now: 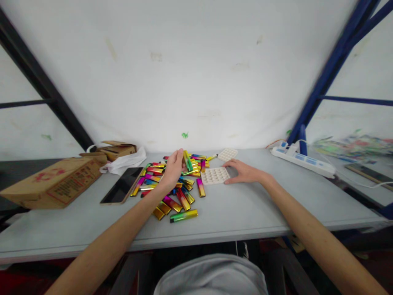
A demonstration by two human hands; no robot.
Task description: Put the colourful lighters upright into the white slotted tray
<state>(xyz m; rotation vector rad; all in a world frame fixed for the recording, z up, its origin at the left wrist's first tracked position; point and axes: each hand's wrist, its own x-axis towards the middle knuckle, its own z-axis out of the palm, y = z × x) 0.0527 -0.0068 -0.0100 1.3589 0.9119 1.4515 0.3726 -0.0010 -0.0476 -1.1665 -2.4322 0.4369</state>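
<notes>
My left hand (174, 167) is closed on a shiny green-and-yellow stick (187, 161), held up over a loose pile of similar metallic sticks (172, 202) in red, purple, blue and gold. To its right a cream tray with a grid of small holes (215, 175) lies flat on the table. My right hand (241, 171) is at that tray's right edge, thumb and fingers spread apart around the corner. A second cream grid tray (227, 154) lies behind it, near the wall.
Cardboard boxes (55, 180), a white plastic bag (127, 160) and a dark tablet (122, 186) are on the left of the grey table (239, 217). A white power strip (302, 160) with cables lies at the right, by a blue metal post.
</notes>
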